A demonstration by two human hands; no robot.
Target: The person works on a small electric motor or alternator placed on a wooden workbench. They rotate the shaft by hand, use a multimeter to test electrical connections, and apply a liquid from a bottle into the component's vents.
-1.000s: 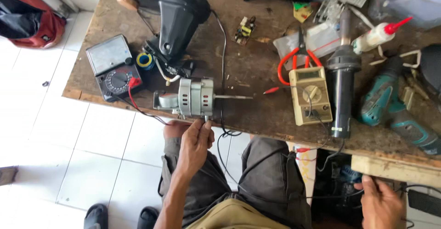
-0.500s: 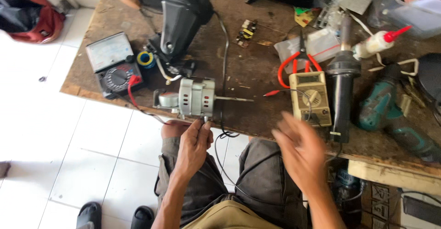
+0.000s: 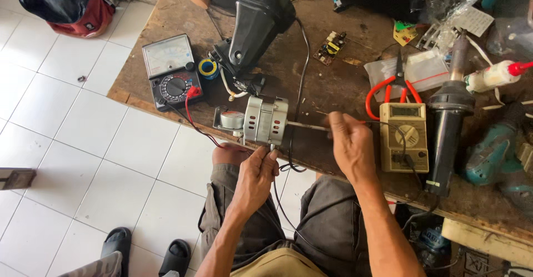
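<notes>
A small silver fan motor (image 3: 265,120) lies on its side at the near edge of the wooden workbench (image 3: 311,82), its thin shaft (image 3: 308,126) pointing right. My left hand (image 3: 256,172) pinches something small at the motor's underside, at the bench edge. My right hand (image 3: 350,144) is closed round the tip of the shaft. Red and black test leads (image 3: 194,122) run from a black analogue multimeter (image 3: 172,72) toward the motor.
A black fan housing (image 3: 250,16) stands behind the motor. Right of my hand lie a yellow meter (image 3: 404,137), red-handled pliers (image 3: 391,85), a black heat gun (image 3: 447,121), a teal drill (image 3: 497,152) and a glue bottle (image 3: 494,76). A red bag (image 3: 66,5) sits on the white tiled floor.
My right hand rose from low at the right, crossed over the bench edge and closed on the motor shaft. My left hand stayed at the motor's underside.
</notes>
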